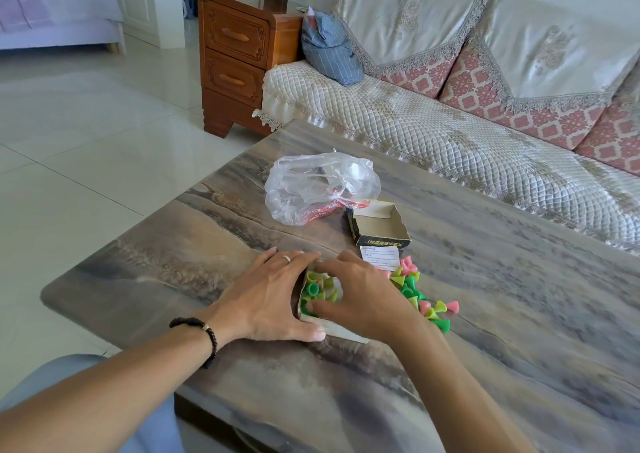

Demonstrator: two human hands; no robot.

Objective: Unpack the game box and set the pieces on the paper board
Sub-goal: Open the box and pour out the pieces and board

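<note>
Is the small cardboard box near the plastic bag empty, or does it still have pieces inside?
Empty. The small box lies open side up beside the plastic bag, and only its bare inside shows.

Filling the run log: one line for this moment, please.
left hand steadies box tray | right hand reaches among its pieces | loose pieces beside tray | lid set aside
</note>
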